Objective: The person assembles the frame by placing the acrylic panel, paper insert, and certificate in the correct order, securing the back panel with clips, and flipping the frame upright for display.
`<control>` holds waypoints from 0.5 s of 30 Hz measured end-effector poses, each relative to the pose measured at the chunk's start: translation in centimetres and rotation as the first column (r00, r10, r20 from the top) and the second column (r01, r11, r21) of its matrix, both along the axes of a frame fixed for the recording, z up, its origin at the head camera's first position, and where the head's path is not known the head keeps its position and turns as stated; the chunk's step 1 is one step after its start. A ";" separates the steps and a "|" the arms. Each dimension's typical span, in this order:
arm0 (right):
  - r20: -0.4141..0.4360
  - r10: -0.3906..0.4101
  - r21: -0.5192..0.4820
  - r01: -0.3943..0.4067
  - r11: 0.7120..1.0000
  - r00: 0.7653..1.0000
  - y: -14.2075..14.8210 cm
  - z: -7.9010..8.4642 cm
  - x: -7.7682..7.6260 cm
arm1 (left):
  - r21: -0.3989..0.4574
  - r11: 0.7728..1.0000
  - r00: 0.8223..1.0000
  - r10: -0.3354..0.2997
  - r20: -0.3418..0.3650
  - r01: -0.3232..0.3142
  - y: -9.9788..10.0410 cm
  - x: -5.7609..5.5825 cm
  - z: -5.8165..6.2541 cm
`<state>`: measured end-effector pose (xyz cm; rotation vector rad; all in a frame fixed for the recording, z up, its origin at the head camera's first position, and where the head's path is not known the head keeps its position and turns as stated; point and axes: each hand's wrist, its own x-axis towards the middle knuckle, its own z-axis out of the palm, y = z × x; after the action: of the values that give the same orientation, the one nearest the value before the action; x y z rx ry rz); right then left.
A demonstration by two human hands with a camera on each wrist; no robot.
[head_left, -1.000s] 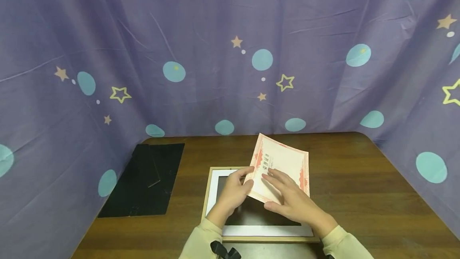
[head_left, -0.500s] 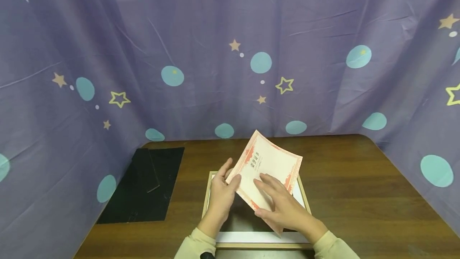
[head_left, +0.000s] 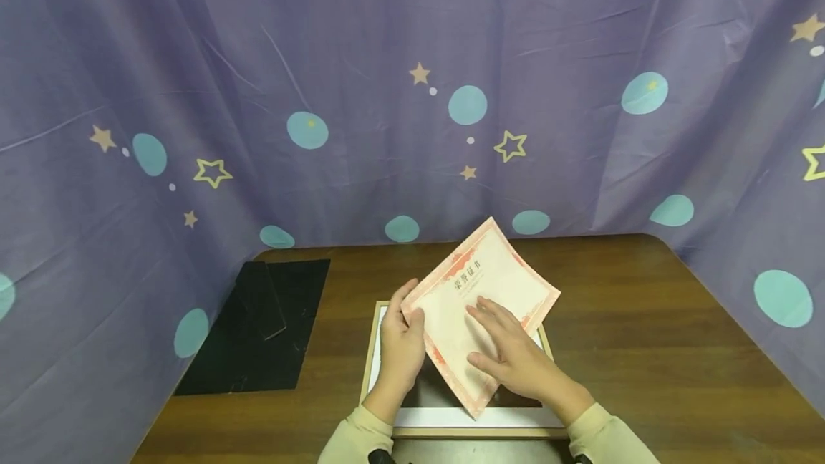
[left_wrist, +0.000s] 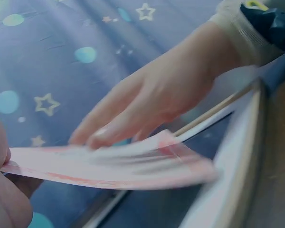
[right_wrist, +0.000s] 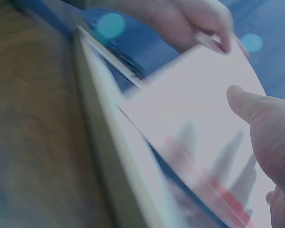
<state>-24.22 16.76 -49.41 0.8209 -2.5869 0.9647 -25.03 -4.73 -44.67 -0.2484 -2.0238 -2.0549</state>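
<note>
A cream certificate with a red patterned border and dark printed characters is held at a slant above a picture frame. My left hand pinches its left corner between thumb and fingers, seen too in the right wrist view, where the left hand grips the edge. Over the sheet's face my right hand has its fingers spread. In the left wrist view the right hand has its fingertips close to or on the paper; contact is hard to tell. The frame has light wood edges, a white mat and a dark middle.
At the left of the wooden table lies a black backing board with a stand flap. A purple curtain with stars and blue dots surrounds the table's back and sides.
The certificate has turned over the frame, its left corner now in my left hand's pinch. Since half a second ago it has shifted slightly up and right, more face-on. My right hand stays over it.
</note>
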 end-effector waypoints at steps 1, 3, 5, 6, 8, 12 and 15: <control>0.005 -0.018 -0.009 0.019 1.000 1.000 0.5 0.2 -0.2 | 0.004 1.000 1.000 0.027 -0.016 -0.027 -0.4 -0.4 -0.1; 0.032 -0.050 -0.039 0.052 0.998 0.998 1.5 0.5 -0.4 | 0.008 0.997 0.996 0.073 -0.051 -0.073 -1.2 -0.9 0.0; 0.040 -0.091 -0.058 0.094 0.994 0.995 2.6 0.8 -0.8 | 0.009 0.995 0.994 0.096 -0.058 -0.096 -2.0 -0.9 0.8; 0.049 -0.105 -0.071 0.108 0.992 0.993 3.1 1.0 -0.9 | 0.014 0.995 0.994 0.098 -0.055 -0.097 -2.4 -0.8 1.3; 0.071 -0.122 -0.106 0.129 0.986 0.990 4.0 1.2 -1.1 | 0.024 0.996 0.995 0.091 -0.041 -0.090 -3.1 -0.8 2.1; 0.101 -0.145 -0.142 0.159 0.977 0.984 5.5 1.4 -1.6 | 0.064 0.995 0.997 0.075 -0.019 -0.073 -4.1 -0.8 3.2; 0.111 -0.148 -0.162 0.165 0.973 0.983 6.2 1.1 -2.1 | 0.101 0.994 0.999 0.048 -0.011 -0.046 -4.3 -0.7 3.5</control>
<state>-26.33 23.01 -48.30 0.5292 -2.5596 1.1852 -25.71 -9.00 -41.20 -0.1936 -1.8930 -2.1128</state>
